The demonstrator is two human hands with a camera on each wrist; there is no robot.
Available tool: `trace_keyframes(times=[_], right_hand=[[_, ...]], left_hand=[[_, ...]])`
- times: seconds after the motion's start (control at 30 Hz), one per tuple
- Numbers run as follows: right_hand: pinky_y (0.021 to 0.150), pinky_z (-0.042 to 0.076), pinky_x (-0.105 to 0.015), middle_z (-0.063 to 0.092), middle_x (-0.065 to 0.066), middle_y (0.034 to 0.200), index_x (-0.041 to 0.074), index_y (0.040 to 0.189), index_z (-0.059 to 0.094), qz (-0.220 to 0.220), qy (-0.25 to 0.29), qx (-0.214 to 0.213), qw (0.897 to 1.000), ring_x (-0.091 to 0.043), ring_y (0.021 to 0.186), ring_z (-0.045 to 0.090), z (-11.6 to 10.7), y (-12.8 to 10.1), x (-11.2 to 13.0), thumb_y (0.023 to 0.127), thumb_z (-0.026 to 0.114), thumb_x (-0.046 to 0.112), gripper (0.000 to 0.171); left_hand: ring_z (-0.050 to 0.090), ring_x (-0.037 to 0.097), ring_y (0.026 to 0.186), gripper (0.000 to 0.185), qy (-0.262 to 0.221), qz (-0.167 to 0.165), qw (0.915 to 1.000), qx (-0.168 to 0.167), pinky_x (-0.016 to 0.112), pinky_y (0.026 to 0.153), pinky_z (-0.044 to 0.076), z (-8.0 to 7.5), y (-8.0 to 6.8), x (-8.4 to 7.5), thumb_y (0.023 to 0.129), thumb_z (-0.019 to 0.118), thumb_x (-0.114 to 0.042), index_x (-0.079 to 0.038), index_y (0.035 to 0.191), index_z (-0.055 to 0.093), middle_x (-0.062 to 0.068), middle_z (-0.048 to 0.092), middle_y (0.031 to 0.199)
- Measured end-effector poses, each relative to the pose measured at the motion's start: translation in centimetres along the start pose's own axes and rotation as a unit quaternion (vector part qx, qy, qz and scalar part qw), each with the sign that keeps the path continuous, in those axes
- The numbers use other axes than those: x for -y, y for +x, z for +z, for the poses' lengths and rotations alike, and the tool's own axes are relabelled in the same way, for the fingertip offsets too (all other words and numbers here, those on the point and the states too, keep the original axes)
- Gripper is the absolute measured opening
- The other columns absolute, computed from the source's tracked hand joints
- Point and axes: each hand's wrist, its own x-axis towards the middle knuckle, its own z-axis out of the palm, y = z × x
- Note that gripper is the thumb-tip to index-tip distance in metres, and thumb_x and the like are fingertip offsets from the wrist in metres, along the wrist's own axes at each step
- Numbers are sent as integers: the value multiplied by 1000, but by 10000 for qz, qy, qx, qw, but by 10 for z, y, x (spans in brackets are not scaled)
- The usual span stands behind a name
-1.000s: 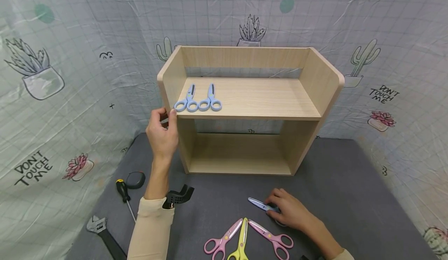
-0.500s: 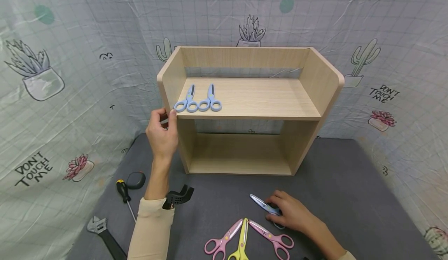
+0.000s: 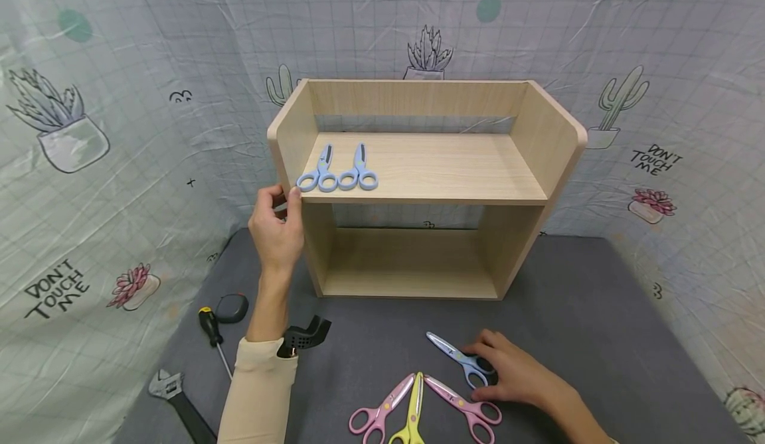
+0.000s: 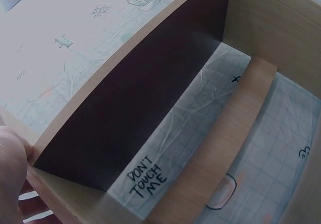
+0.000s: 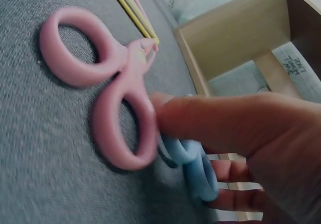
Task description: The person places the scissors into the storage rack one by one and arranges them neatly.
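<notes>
The left hand (image 3: 277,231) grips the left panel of the wooden two-tier shelf (image 3: 442,165), thumb on its front edge and fingers bent around the outer side. In front of the shelf, right of its middle, the right hand (image 3: 514,371) is partly open around the handles of the light-blue scissors (image 3: 457,353), which lie on the gray tabletop (image 3: 370,338), tips toward the shelf. Its thumb is apart from its fingers; whether the thumb touches the neighboring right pink scissors (image 3: 455,401) is unclear.

A wide strip of tabletop runs between the shelf's bottom front edge and these scissors. Nearer the viewer, left pink scissors (image 3: 381,411) and yellow scissors (image 3: 414,411) fan out beside the right pink pair, tips bunched toward the shelf.

On the shelf's upper deck, a first blue pair (image 3: 323,168) and second blue pair (image 3: 360,167) stay left, handles near the front edge; the deck extends from them to the right panel. Left-front of the shelf lie a screwdriver (image 3: 209,326) and an adjustable wrench (image 3: 186,412).
</notes>
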Motion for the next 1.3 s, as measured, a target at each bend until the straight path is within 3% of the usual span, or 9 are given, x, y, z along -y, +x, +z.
trace_keyframes(times=[0.4,0.63,0.8,0.9,1.17,1.3], right_hand=[[72,45,-21,51,8,100,11,119,70,-48,692,237,9973,-1,86,50,-8,-4,-7,71,88,34,57],[63,41,-17,53,11,91,13,115,71,50,912,398,9950,4,76,47,-7,-4,-9,78,84,28,42],[61,43,-16,52,12,87,10,107,71,101,912,294,9953,5,74,47,-6,-2,-9,83,80,21,28],[61,44,-16,53,11,85,10,100,69,31,809,109,9967,6,73,47,-5,-2,-9,80,79,15,23],[59,40,-14,50,12,88,12,111,71,-8,818,141,9965,6,72,45,-1,-2,-8,82,79,21,32],[60,39,-14,50,12,90,14,109,72,20,727,71,9973,6,72,44,0,0,-7,81,78,20,29]], left_hand=[[69,27,96,33,-96,-24,10000,2,9,74,48,0,0,-2,98,64,-23,7,110,63,21,71,106],[69,27,97,33,-50,-16,10000,-2,18,75,51,0,-1,-1,98,64,-23,7,110,63,21,71,106],[69,27,96,32,-48,34,10000,-14,23,75,52,-1,-1,0,98,63,-23,7,109,64,21,71,105],[69,27,96,31,-49,30,10000,-18,22,75,51,0,-2,0,98,64,-23,6,109,64,21,71,105],[69,27,96,32,-80,34,10000,6,21,75,51,0,-1,0,98,64,-24,6,110,64,21,71,106],[69,27,97,32,-79,22,10000,15,19,75,51,0,-1,0,98,63,-24,6,110,64,21,71,107]])
